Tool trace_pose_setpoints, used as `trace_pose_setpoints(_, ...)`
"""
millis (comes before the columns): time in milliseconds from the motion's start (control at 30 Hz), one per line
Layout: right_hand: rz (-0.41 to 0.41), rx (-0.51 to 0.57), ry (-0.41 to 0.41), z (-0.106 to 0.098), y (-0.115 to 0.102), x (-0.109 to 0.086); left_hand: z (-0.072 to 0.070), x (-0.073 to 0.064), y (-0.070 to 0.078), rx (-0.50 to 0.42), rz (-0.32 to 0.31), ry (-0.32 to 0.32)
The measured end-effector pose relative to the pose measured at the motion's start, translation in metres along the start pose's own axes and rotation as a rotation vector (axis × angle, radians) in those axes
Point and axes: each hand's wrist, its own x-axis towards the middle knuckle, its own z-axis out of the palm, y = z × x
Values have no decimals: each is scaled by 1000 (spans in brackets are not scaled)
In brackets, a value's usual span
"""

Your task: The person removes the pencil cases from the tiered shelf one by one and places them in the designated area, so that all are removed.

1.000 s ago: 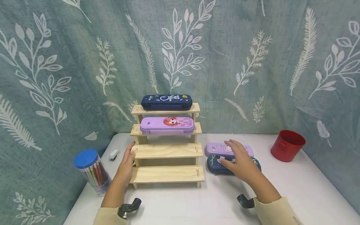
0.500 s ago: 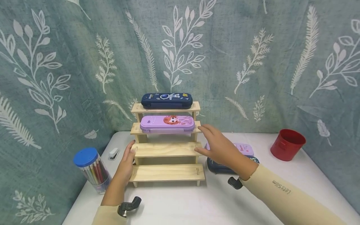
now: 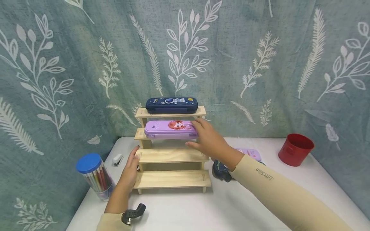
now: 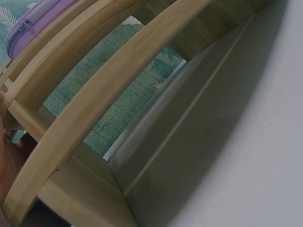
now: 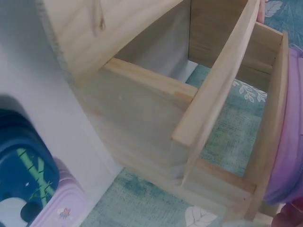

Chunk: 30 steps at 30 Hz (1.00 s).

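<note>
A stepped wooden rack [image 3: 171, 178] stands on the white table. My left hand [image 3: 129, 171] holds its left side, some fingers hidden behind the wood. A navy pencil case [image 3: 171, 106] with an astronaut lies on the top step. On the second step lies a purple pencil case [image 3: 162, 128] with a red-haired girl. My right hand [image 3: 209, 141] is at that case's right end, its extended fingers touching the top and its thumb lower, in front. Right of the rack, partly behind my right arm, lie a dark blue pencil case [image 5: 28, 165] and a lilac pencil case [image 3: 251, 154].
A clear tub of coloured pens [image 3: 99, 179] with a blue lid stands left of my left arm. Behind it lies a small white object [image 3: 117, 159]. A red bucket [image 3: 295, 150] stands at the far right. A leaf-patterned curtain [image 3: 219, 64] hangs behind the table.
My right hand has moved left from above the two pencil cases on the table to the purple case on the second step. My left hand has stayed on the rack.
</note>
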Motion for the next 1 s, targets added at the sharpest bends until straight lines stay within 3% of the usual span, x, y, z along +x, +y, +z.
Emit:
trace_pose_setpoints(267,68,47,-13,9,-4,15,2,1,-1,4,1,4)
trace_pose_setpoints(567,184,226,17,26,-2,26,2,3,0,-3,14,6)
trace_pose_setpoints(767,287,357,13,25,-1,31,1,4,1,6,8,11)
trace_pose_setpoints(1000,324,401,-24,22,2,32,0,2,-1,8,4,6)
